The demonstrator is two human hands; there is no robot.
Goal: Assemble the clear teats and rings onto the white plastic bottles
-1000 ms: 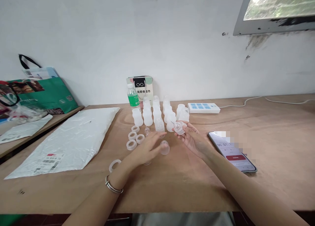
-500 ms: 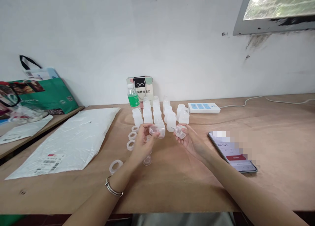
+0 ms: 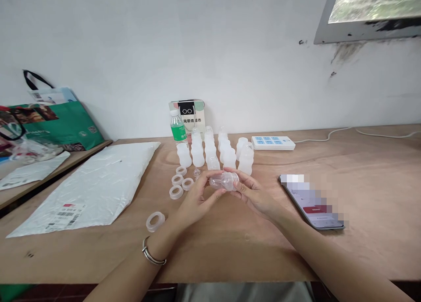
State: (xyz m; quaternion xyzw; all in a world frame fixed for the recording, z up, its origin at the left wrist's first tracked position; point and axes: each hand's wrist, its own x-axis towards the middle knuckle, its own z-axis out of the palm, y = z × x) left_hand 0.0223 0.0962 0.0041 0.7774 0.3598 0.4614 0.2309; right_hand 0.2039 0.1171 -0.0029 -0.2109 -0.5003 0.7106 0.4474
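My left hand (image 3: 200, 197) is closed round a clear dome-shaped bottle cap (image 3: 216, 182). Its open end meets a baby bottle nipple in a screw ring (image 3: 232, 181), which the fingers of my right hand (image 3: 255, 195) grip from the other side. Both parts lie on their side in the air, in line and touching; how far one sits inside the other I cannot tell. Just beyond my hands stand several frosted baby bottles (image 3: 198, 155), some topped with clear caps. Left of my left hand lie several loose screw rings (image 3: 176, 192) and a small clear nipple (image 3: 197, 173).
A phone (image 3: 311, 201) lies to the right, and a white power strip (image 3: 272, 143) with a cable sits by the wall. At the back stand a water bottle (image 3: 178, 127) and a paper bag (image 3: 196, 113). A white plastic mailer (image 3: 98, 183) covers the left.
My hands have come together, bringing the clear cap and the nipple in its ring from apart into contact. My left hand has shifted right, uncovering a screw ring on the table.
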